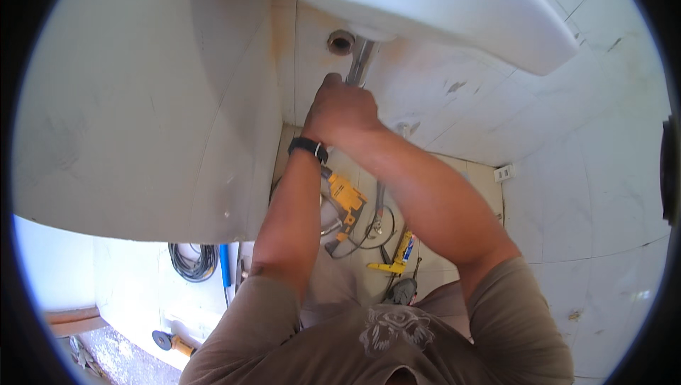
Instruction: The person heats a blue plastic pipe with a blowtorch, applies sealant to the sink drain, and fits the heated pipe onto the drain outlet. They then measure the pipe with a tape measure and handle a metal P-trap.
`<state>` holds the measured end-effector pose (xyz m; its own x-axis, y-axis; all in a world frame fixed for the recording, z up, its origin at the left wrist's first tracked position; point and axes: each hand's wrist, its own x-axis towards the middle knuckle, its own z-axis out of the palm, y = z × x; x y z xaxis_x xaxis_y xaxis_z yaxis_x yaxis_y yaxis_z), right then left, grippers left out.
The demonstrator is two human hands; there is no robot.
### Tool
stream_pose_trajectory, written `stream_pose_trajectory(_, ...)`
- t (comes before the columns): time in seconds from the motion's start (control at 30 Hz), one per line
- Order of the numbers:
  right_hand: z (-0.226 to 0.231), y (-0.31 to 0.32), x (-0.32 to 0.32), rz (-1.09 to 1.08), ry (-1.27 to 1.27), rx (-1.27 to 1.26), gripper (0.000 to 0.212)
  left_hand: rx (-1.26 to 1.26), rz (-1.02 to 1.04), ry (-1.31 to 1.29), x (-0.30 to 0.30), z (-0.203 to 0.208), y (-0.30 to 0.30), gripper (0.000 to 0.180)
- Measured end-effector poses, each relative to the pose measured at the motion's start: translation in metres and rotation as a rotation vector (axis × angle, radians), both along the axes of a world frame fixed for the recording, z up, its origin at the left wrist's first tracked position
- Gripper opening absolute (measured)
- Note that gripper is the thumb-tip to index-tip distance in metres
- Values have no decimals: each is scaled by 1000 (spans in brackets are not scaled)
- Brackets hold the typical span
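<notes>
A metal drain pipe [362, 59] comes down from the underside of a white washbasin [425, 2]. At its lower end my two hands are pressed together, closed around it. My right hand [358, 110] covers much of the grip. Close beside it on the left is my left hand [324, 110], with a black watch [308, 148] on the wrist. Most fingertips are hidden, as is the part of the pipe inside the hands. Just left of the pipe, a round drain hole [341, 42] opens in the tiled wall.
Below my arms, a yellow power drill [346, 193], a flexible hose [378, 223] and a yellow caulking gun [397, 257] lie on the floor. A curved white panel [142, 101] stands at left. Coiled cable [193, 263] and an angle grinder [174, 343] are at lower left.
</notes>
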<state>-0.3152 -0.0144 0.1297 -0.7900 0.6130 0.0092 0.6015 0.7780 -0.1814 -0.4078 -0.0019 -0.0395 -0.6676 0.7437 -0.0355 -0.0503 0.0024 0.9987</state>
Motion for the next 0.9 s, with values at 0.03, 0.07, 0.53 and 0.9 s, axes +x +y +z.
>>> stream_pose_trajectory(0.03, -4, 0, -7, -60, -1, 26, 56, 7, -4, -5, 0, 1, 0, 37)
stream_pose_trajectory(0.07, -7, 0, -11, -55, 7, 59, 60, 10, -10, -14, 1, 3, -1, 37)
stream_pose_trajectory(0.53, -19, 13, -27, -149, -139, -13, 81, 11, -50, -18, 1, 16, -4, 38)
stream_pose_trajectory(0.9, -23, 20, 29, 93, -115, 26, 79, -80, -28, 299, 5, 13, -8, 38)
